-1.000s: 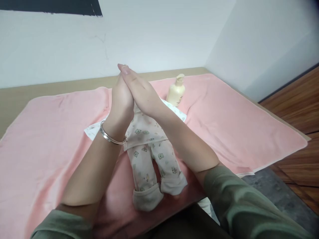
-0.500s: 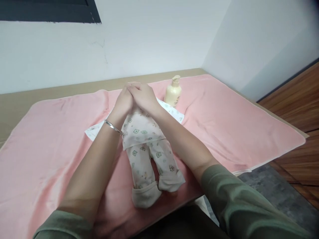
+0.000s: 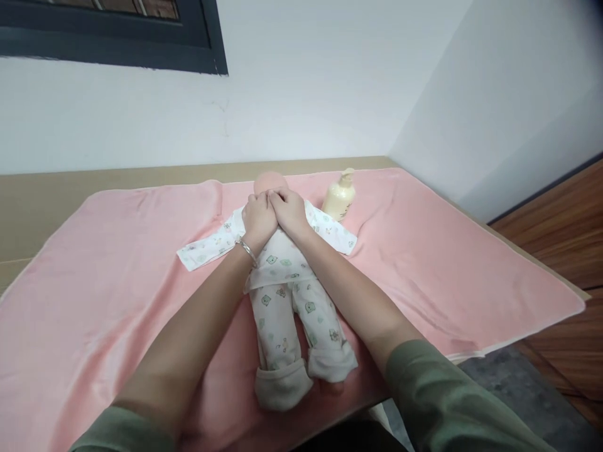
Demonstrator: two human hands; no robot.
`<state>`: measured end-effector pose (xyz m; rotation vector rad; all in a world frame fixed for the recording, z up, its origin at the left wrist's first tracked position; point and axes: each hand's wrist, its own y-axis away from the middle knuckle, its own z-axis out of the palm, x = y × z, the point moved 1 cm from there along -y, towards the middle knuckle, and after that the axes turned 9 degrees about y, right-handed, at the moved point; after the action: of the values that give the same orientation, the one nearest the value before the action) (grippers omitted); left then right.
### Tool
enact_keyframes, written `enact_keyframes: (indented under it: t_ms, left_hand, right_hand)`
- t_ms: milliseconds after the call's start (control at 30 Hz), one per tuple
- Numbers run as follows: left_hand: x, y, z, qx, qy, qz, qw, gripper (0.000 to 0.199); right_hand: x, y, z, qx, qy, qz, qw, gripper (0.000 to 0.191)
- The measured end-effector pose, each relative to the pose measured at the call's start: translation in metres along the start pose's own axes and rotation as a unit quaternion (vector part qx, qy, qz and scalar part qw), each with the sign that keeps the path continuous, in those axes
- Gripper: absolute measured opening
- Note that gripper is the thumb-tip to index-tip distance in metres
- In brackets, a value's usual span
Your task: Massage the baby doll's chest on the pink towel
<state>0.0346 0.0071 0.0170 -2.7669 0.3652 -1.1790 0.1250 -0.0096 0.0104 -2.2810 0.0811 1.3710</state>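
Observation:
A doll [image 3: 270,181] lies on its back on a pink cloth [image 3: 141,251], its round head at the far end. It wears a white printed top [image 3: 282,258] with sleeves spread sideways and matching trousers [image 3: 277,320] with turned-up cuffs. My left hand [image 3: 260,218] and my right hand [image 3: 289,210] rest side by side on the doll's upper chest, just below the head. The hands touch each other, fingers curled and closed; whatever lies beneath them is hidden.
Beyond the doll's right-hand sleeve stands a cream pump bottle [image 3: 338,198]. The wall [image 3: 306,100] rises behind the table's back edge [image 3: 188,172], with a dark window frame [image 3: 207,37] at upper left. Wooden panels [image 3: 560,220] are at the right.
Both hands have lowered from over the head onto the chest, uncovering the doll's head and more of the sleeves. The view has shifted, showing more of the window frame.

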Motion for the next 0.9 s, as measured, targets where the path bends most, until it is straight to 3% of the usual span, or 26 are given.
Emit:
enact_keyframes:
  t_ms: [200,300,400,500,600,767,900]
  left_hand:
    - [0.004,0.003,-0.001,0.013,0.009,-0.018,1.000,0.050]
    - [0.002,0.006,-0.001,0.013,0.005,0.008,1.000,0.046]
    - [-0.007,0.009,-0.001,0.012,-0.001,0.052,0.999,0.042]
    - [-0.023,0.011,0.000,0.012,0.038,0.112,0.993,0.041]
    - [-0.040,0.013,0.002,0.017,0.086,0.152,0.985,0.041]
    - [-0.053,0.016,0.003,0.033,0.093,0.131,0.987,0.049]
    - [-0.055,0.017,0.004,0.035,0.098,0.130,0.986,0.050]
  right_hand:
    - [0.011,-0.003,0.001,0.005,-0.103,0.016,0.995,0.016]
    - [0.016,-0.003,0.001,0.033,-0.186,0.049,0.981,0.013]
    - [0.020,0.000,0.000,0.037,-0.200,0.047,0.978,0.015]
    - [0.023,0.002,-0.003,0.007,-0.163,0.010,0.987,0.016]
    - [0.028,0.003,-0.008,-0.022,-0.062,-0.059,0.996,0.017]
    - [0.041,0.002,-0.018,-0.057,0.077,-0.201,0.975,0.029]
    - [0.049,-0.002,-0.022,-0.071,0.128,-0.223,0.964,0.035]
